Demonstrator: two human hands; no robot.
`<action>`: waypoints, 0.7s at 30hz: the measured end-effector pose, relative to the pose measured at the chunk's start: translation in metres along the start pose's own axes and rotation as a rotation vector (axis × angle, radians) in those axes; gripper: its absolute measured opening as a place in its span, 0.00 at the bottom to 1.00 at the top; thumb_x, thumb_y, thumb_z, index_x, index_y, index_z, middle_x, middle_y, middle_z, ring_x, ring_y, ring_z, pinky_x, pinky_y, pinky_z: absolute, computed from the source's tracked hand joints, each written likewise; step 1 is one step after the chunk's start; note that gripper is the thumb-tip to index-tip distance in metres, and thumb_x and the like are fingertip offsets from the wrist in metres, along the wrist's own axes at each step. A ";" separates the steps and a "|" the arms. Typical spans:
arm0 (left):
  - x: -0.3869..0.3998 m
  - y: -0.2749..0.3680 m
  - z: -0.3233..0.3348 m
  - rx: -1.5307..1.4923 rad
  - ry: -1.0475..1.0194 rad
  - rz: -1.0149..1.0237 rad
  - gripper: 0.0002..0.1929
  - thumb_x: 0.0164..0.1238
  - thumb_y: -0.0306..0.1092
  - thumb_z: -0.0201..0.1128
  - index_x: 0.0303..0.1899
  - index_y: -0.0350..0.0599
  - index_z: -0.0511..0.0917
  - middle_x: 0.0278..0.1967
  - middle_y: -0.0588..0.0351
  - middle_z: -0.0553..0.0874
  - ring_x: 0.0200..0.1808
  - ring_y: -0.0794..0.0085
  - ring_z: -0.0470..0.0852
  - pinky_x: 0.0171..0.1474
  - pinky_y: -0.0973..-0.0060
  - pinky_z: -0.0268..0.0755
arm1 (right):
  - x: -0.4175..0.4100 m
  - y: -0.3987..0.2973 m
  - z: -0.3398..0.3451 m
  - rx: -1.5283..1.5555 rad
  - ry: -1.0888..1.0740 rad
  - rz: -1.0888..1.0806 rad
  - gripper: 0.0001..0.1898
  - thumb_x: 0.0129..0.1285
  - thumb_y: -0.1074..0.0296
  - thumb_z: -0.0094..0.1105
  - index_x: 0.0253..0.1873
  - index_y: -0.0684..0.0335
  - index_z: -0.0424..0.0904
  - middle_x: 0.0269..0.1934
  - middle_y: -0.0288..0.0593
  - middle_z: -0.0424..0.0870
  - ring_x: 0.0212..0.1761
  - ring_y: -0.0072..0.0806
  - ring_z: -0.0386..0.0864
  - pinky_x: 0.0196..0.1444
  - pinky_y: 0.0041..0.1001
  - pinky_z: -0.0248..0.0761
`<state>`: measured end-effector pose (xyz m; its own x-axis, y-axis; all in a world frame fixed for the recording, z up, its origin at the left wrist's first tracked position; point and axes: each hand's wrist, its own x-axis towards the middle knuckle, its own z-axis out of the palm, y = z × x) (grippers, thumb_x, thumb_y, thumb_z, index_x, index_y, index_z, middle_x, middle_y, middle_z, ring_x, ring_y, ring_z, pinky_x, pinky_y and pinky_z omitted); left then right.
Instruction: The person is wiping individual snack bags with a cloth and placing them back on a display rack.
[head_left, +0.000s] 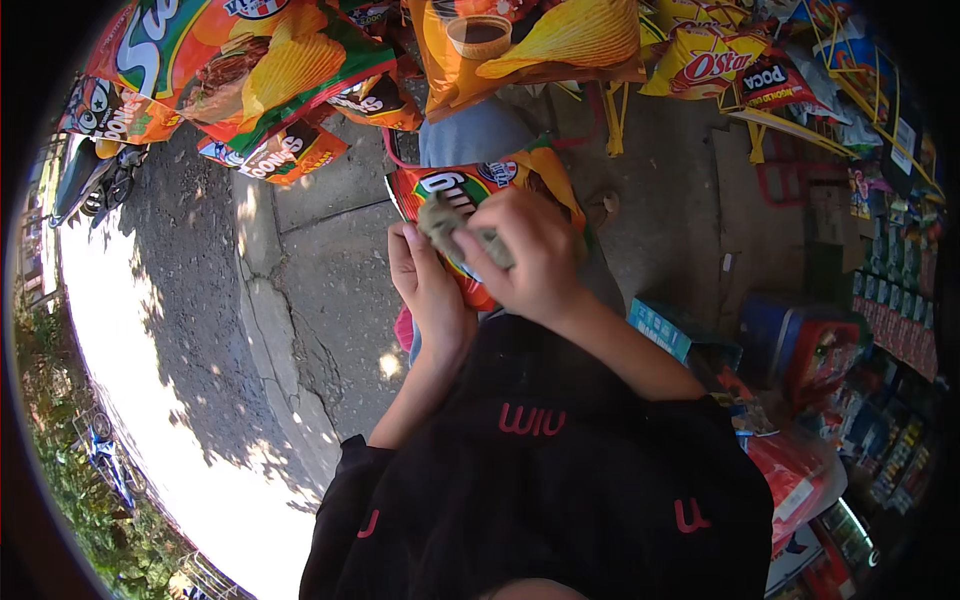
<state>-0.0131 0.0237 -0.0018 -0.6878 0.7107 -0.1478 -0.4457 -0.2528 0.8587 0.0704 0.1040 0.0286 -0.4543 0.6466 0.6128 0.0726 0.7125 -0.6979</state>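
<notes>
A red, green and orange snack bag (420, 187) lies over my lap, its printed front facing up. My left hand (431, 289) grips the bag's left edge, thumb on top. A crumpled grey-green cloth (444, 225) rests on the bag's front, bunched under my right hand (525, 255), whose fingers are closed on it. The hand and cloth hide the middle of the bag. Just beyond, a large orange bag of ridged chips (540, 56) hangs near my knee (476, 135).
Large chip bags (247, 67) and smaller snack bags (277, 154) hang ahead at left. A yellow wire rack (795, 131) holds more bags at right. A teal box (660, 330) and a red and blue container (802, 345) stand to my right. Cracked pavement (322, 262) lies left.
</notes>
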 end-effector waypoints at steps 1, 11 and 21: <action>0.002 0.003 0.003 -0.097 0.020 -0.055 0.11 0.79 0.41 0.43 0.44 0.44 0.69 0.40 0.58 0.81 0.41 0.79 0.81 0.45 0.77 0.75 | 0.000 0.017 -0.007 -0.032 0.083 0.107 0.07 0.55 0.73 0.64 0.33 0.62 0.72 0.27 0.44 0.74 0.29 0.40 0.77 0.31 0.33 0.69; 0.003 -0.013 -0.019 -0.650 -0.265 -0.294 0.15 0.80 0.43 0.38 0.49 0.45 0.70 0.45 0.57 0.81 0.45 0.71 0.81 0.49 0.69 0.76 | -0.010 -0.012 0.001 -0.066 -0.106 -0.342 0.13 0.47 0.75 0.72 0.35 0.61 0.74 0.30 0.42 0.77 0.29 0.35 0.77 0.31 0.29 0.69; -0.017 -0.042 -0.062 -0.880 -0.358 -0.470 0.15 0.78 0.42 0.41 0.54 0.47 0.72 0.49 0.55 0.80 0.49 0.69 0.80 0.53 0.67 0.75 | -0.013 -0.019 0.001 0.045 -0.244 -0.236 0.13 0.47 0.73 0.73 0.35 0.60 0.75 0.33 0.39 0.79 0.31 0.33 0.77 0.34 0.30 0.67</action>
<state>-0.0180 -0.0186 -0.0656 -0.1931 0.9765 -0.0961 -0.9797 -0.1865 0.0734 0.0740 0.0817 0.0331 -0.6533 0.3775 0.6563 -0.0965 0.8183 -0.5667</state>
